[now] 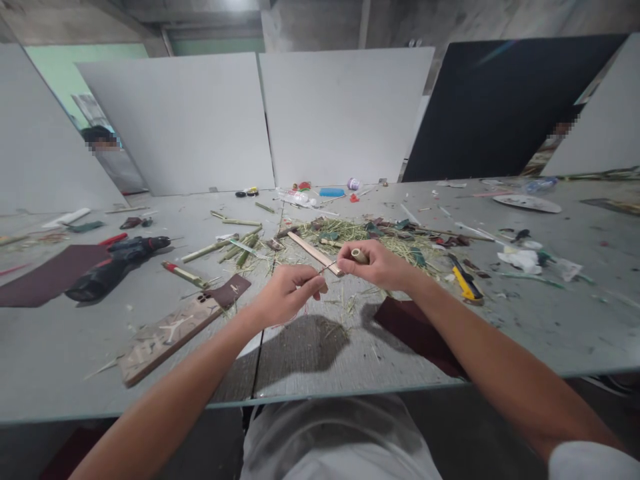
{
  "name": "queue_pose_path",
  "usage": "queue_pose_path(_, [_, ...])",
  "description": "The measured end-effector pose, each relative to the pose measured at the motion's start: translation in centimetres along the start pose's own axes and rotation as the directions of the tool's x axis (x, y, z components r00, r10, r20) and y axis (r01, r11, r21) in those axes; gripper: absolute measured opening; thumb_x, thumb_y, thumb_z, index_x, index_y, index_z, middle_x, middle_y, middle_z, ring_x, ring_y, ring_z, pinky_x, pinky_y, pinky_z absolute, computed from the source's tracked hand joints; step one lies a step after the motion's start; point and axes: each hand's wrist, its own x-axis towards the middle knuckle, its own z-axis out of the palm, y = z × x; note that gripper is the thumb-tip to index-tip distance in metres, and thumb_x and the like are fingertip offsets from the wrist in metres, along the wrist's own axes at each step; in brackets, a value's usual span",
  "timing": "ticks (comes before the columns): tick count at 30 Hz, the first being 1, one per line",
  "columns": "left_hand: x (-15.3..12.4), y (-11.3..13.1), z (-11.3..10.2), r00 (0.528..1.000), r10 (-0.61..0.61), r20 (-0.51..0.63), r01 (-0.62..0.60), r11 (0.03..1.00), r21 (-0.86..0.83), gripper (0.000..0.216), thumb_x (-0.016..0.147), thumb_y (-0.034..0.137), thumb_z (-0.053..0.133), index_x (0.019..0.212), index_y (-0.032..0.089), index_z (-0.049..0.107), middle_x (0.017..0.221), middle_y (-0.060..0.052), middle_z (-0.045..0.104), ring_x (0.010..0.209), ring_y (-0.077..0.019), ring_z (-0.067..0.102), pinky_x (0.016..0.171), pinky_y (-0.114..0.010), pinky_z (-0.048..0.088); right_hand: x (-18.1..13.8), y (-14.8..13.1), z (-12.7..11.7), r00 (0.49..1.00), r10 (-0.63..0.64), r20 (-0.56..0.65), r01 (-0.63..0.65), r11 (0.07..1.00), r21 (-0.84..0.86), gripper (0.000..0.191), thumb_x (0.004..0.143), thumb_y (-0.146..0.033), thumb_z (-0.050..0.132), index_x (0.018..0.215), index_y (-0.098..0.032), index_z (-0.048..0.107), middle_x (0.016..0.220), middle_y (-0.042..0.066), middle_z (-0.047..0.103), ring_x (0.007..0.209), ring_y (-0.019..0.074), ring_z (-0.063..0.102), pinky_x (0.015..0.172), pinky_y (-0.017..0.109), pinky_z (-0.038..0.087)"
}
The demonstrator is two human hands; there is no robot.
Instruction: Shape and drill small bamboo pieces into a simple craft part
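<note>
My right hand (383, 265) is closed round a short bamboo tube (359, 255), its open end facing left. My left hand (290, 291) pinches a thin sliver stick (327, 268) whose tip points toward the tube's mouth. Both hands hover just above the grey table (75, 347), over scattered bamboo shavings (350, 230). A flat wooden strip (313, 252) lies just behind the hands.
A power drill (115, 263) and a dark sandpaper sheet (47, 273) lie at left, a wooden board (170, 330) near my left arm. A yellow utility knife (465, 281) rests right of my hand. Bamboo sticks (220, 247), bottles and scraps litter the back. White panels stand behind.
</note>
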Motion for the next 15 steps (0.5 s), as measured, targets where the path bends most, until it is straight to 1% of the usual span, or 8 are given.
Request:
queue_pose_path(2, [-0.1, 0.1, 0.0, 1.000, 0.010, 0.010, -0.010, 1.000, -0.027, 0.039, 0.097, 0.036, 0.044, 0.073, 0.013, 0.066, 0.068, -0.003, 0.065, 0.063, -0.0098, 0.057, 0.061, -0.021, 0.042, 0.0, 0.1, 0.0, 0.999, -0.035, -0.027, 0.035, 0.999, 0.004, 0.024, 0.089, -0.042, 0.061, 0.098, -0.020, 0.062, 0.071, -0.002, 0.050, 0.050, 0.0073, 0.031, 0.046, 0.023, 0.026])
queue_pose_path(3, [-0.1, 0.1, 0.1, 1.000, 0.010, 0.018, -0.009, 0.999, -0.053, 0.040, 0.097, 0.037, 0.044, 0.073, 0.013, 0.065, 0.068, -0.003, 0.065, 0.063, -0.0099, 0.057, 0.060, -0.021, 0.042, 0.0, 0.1, 0.1, 0.998, -0.053, -0.019, 0.053, 0.999, 0.003, 0.027, 0.088, -0.041, 0.062, 0.106, -0.021, 0.063, 0.078, -0.001, 0.054, 0.051, 0.0068, 0.031, 0.047, 0.023, 0.027])
queue_pose_path(5, [-0.1, 0.1, 0.1, 0.999, -0.001, 0.044, 0.007, 0.991, -0.130, 0.040, 0.097, 0.039, 0.044, 0.074, 0.013, 0.064, 0.068, -0.004, 0.063, 0.060, -0.0097, 0.056, 0.059, -0.021, 0.043, 0.1, 0.1, 0.4, 0.997, -0.076, 0.027, 0.076, 0.997, 0.002, 0.036, 0.087, -0.042, 0.064, 0.117, -0.022, 0.062, 0.088, 0.001, 0.058, 0.052, 0.0061, 0.033, 0.049, 0.022, 0.029])
queue_pose_path(6, [-0.1, 0.0, 0.2, 0.998, -0.009, 0.059, 0.019, 0.985, -0.173, 0.041, 0.097, 0.040, 0.044, 0.074, 0.013, 0.064, 0.068, -0.004, 0.063, 0.059, -0.0097, 0.055, 0.057, -0.021, 0.043, 0.2, 0.1, 0.6, 0.996, -0.078, 0.051, 0.078, 0.997, 0.002, 0.039, 0.086, -0.043, 0.065, 0.118, -0.022, 0.063, 0.089, 0.001, 0.059, 0.053, 0.0062, 0.034, 0.050, 0.023, 0.030])
queue_pose_path(8, [-0.1, 0.0, 0.2, 0.996, -0.018, 0.086, 0.039, 0.969, -0.242, 0.041, 0.096, 0.042, 0.045, 0.074, 0.012, 0.063, 0.067, -0.004, 0.062, 0.058, -0.0098, 0.054, 0.056, -0.022, 0.043, 0.2, 0.0, 1.0, 0.994, -0.071, 0.079, 0.071, 0.997, -0.004, 0.037, 0.085, -0.046, 0.065, 0.110, -0.019, 0.068, 0.081, 0.001, 0.059, 0.054, 0.0074, 0.036, 0.051, 0.023, 0.030])
queue_pose_path(11, [-0.2, 0.1, 0.3, 0.994, -0.021, 0.105, 0.050, 0.957, -0.286, 0.042, 0.095, 0.044, 0.047, 0.072, 0.012, 0.062, 0.066, -0.005, 0.062, 0.057, -0.0101, 0.054, 0.055, -0.023, 0.044, 0.4, 0.0, 1.5, 0.995, -0.065, 0.076, 0.067, 0.997, -0.024, 0.031, 0.084, -0.045, 0.066, 0.091, -0.016, 0.071, 0.067, -0.001, 0.055, 0.056, 0.0092, 0.038, 0.052, 0.023, 0.030])
queue_pose_path(13, [-0.2, 0.2, 0.3, 0.995, -0.016, 0.102, 0.045, 0.957, -0.287, 0.044, 0.094, 0.046, 0.048, 0.072, 0.012, 0.063, 0.066, -0.006, 0.063, 0.057, -0.0103, 0.054, 0.055, -0.023, 0.043, 0.4, 0.1, 1.7, 0.996, -0.068, 0.062, 0.070, 0.997, -0.031, 0.029, 0.084, -0.044, 0.066, 0.086, -0.015, 0.071, 0.066, 0.000, 0.055, 0.057, 0.0099, 0.039, 0.053, 0.023, 0.030])
queue_pose_path(15, [-0.2, 0.4, 0.2, 0.996, -0.004, 0.088, 0.029, 0.959, -0.283, 0.045, 0.094, 0.047, 0.048, 0.071, 0.012, 0.063, 0.066, -0.007, 0.063, 0.058, -0.0106, 0.053, 0.055, -0.023, 0.043, 0.5, 0.2, 1.7, 0.997, -0.068, 0.047, 0.070, 0.997, -0.032, 0.030, 0.083, -0.045, 0.067, 0.086, -0.015, 0.070, 0.067, 0.000, 0.056, 0.057, 0.0103, 0.040, 0.053, 0.024, 0.030])
